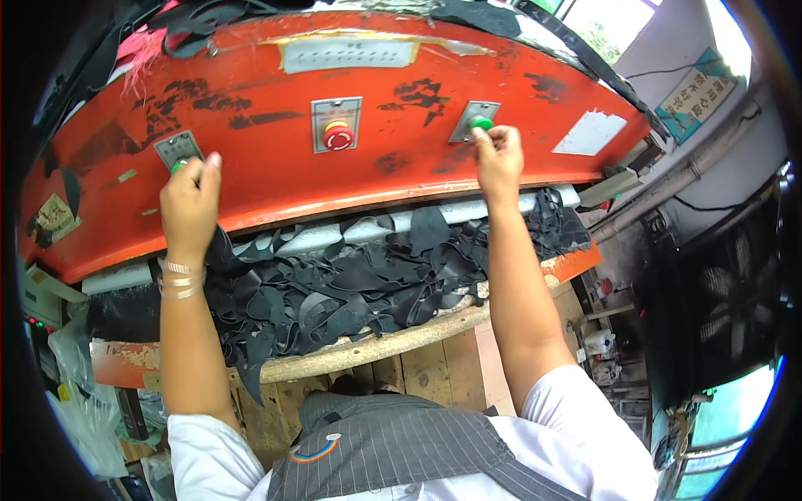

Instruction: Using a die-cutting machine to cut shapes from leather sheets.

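Note:
Both my arms reach forward to the red front panel [276, 179] of a large machine. At its left, my left hand [189, 209] is closed with curled fingers over a green push button [178, 166], which it mostly covers. My right hand [501, 167] has its thumb and bent fingers against another green push button [481, 123] on a metal plate. Between the two sits a red mushroom-shaped stop button [338, 137] that neither hand touches. Below the panel, tangled black sheet offcuts [326, 284] lie heaped on the machine's bed.
A pale rounded bar [368, 351] runs along the bed's near edge, above a plank floor [426, 376]. More black scraps [476, 17] lie on top of the machine. Clear plastic bags [83, 401] hang at the left; a large black fan [727, 301] stands at the right.

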A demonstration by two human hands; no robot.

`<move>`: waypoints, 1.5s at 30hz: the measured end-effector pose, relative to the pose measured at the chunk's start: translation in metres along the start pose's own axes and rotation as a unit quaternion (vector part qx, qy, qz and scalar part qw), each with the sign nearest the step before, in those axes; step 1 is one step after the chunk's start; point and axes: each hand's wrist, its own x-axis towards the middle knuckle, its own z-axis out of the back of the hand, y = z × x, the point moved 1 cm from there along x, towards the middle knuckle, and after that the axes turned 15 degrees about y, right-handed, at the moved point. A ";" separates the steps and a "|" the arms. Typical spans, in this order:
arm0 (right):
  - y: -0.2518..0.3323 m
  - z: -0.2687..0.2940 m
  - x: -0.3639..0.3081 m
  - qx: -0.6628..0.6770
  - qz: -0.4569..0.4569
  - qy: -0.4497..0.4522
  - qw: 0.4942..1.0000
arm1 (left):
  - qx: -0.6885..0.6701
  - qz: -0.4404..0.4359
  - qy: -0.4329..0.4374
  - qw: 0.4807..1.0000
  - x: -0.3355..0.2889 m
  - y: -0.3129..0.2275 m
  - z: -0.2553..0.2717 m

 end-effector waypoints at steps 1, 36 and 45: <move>0.005 -0.001 -0.021 -0.064 -0.052 0.034 0.996 | -0.024 -0.021 0.028 0.999 -0.014 -0.012 -0.010; -0.062 -0.128 0.018 -0.330 -0.179 0.480 0.793 | -0.039 0.047 0.435 0.898 -0.022 -0.119 -0.286; -0.142 -0.083 0.065 -0.016 -0.237 0.386 0.891 | -0.155 0.123 0.454 0.869 -0.008 -0.120 -0.291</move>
